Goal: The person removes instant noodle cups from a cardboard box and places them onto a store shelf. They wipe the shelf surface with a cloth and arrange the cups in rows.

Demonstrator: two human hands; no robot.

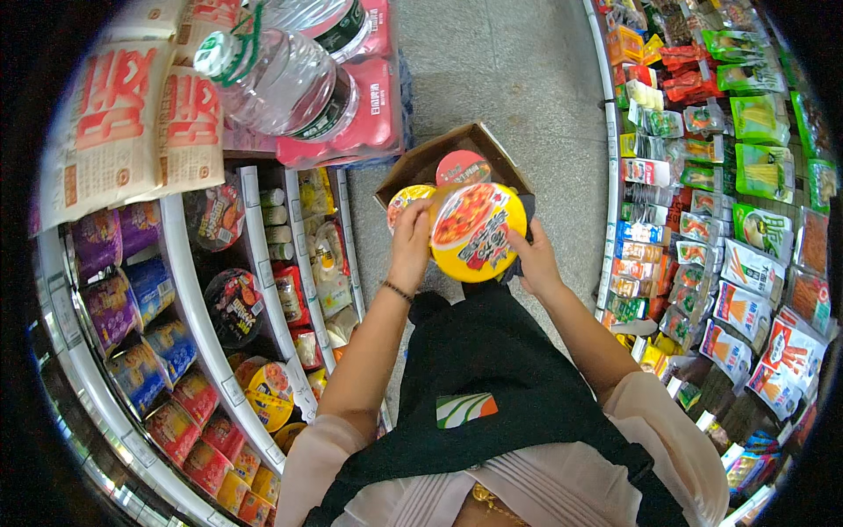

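Between my two hands I hold a yellow instant-noodle cup (pixel 477 232), its printed lid facing up. My left hand (pixel 411 247) grips the cup's left edge, and a dark beaded band circles that wrist. On the cup's right side my right hand (pixel 535 253) has its thumb over the rim; a dark cloth lies by its fingers, and whether they hold it I cannot tell. Just beyond the hands, an open cardboard box (pixel 490 146) contains a red-lidded cup (pixel 463 167) and another yellow-lidded cup (pixel 407 199). The held cup hides part of the box.
Shelves (pixel 253 244) with noodle cups (pixel 234 308) and packets run along my left. Above them stand paper-wrapped packs (pixel 118 118), a large water bottle (pixel 290 85) and red shrink-wrapped packs (pixel 379 99). Another shelf (pixel 612 151) with hanging snack packets (pixel 761 174) lines the right. Grey floor (pixel 507 59) lies between.
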